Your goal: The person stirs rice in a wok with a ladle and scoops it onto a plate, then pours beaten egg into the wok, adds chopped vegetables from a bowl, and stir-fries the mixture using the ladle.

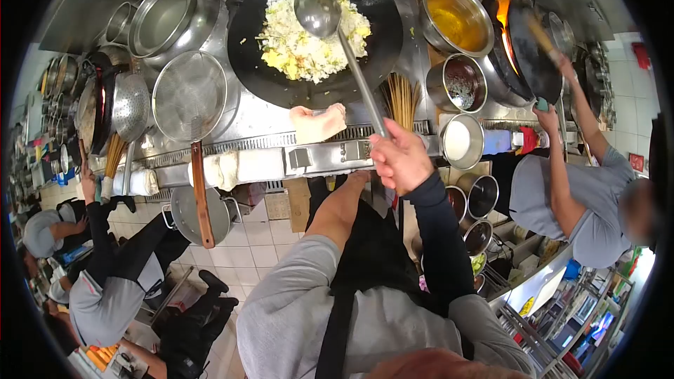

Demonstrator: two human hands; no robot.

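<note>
My right hand (401, 158) is closed around the handle of a metal ladle (317, 14). The ladle's bowl rests over fried rice (295, 52) with yellow egg pieces and green bits, inside a large black wok (246, 63). At the wok's near rim, my left hand (303, 118) is closed on a pale folded cloth (333, 123). Part of my left wrist is cut from view, and the fingers' exact hold on the rim is unclear. A bundle of thin bamboo sticks (401, 97) stands just right of the wok.
A mesh strainer (188, 95) and steel bowl (140, 35) lie left. At right are an oil pot (486, 24), a dark sauce pot (439, 84) and a pot of white contents (479, 142). A co-worker (569, 196) works a flaming wok (537, 49) there; other people are at left.
</note>
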